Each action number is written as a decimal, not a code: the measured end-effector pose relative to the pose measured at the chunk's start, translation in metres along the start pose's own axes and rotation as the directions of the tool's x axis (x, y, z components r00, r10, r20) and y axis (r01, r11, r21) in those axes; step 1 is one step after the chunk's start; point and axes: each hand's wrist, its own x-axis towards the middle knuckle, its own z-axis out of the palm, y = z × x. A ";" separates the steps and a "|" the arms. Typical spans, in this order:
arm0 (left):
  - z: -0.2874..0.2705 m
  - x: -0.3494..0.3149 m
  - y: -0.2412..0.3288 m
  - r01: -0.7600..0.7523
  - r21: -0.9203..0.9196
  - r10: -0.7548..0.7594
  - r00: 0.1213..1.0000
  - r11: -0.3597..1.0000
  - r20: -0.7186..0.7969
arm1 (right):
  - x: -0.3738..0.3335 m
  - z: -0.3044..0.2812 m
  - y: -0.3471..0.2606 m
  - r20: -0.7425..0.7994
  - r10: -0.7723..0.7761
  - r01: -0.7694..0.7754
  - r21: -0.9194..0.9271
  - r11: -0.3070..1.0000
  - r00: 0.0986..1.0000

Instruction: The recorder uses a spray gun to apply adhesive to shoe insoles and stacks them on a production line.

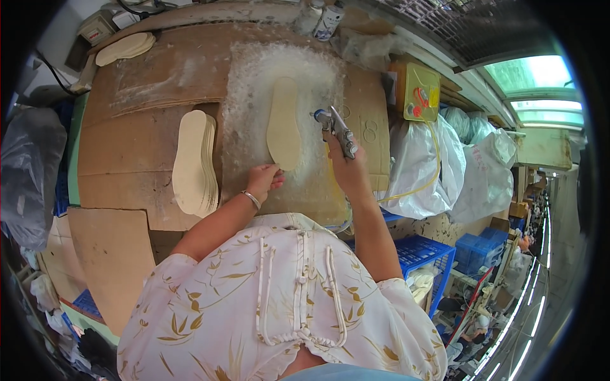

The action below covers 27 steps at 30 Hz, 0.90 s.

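Observation:
A single cream insole (pixel 284 120) lies flat on a board (pixel 244 171) crusted with whitish residue. At the insole's near, heel-shaped end is my left hand (pixel 264 181), thumb and fingertips closed on its edge. My right hand (pixel 348 168) is wrapped round a metal spray gun (pixel 340 131) with a blue nozzle end, held just right of the insole and apart from it. A yellow hose (pixel 419 190) runs near my right forearm. Left of the board rests a thick stack of similar insoles (pixel 192 162).
A smaller insole pile (pixel 125 48) sits at the far left on brown cardboard (pixel 136 146). Two spray cans (pixel 328 22) stand at the back. Rightward are a yellowish container (pixel 421 92), white plastic bags (pixel 426 165) and a blue crate (pixel 422 251). A grey bag (pixel 28 171) hangs far left.

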 end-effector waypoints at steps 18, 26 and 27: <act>-0.002 -0.002 -0.004 -0.016 0.001 0.016 0.998 1.000 0.058 | -0.017 -0.002 0.010 0.017 -0.029 0.030 -0.032 0.999 0.999; 0.001 -0.008 -0.001 0.017 -0.021 -0.016 0.999 1.000 0.034 | -0.037 -0.001 0.000 0.035 -0.038 0.038 0.017 0.999 0.999; 0.001 -0.009 0.000 0.016 0.001 -0.016 0.999 1.000 0.035 | -0.035 0.000 0.005 0.035 -0.039 0.038 0.032 0.999 0.999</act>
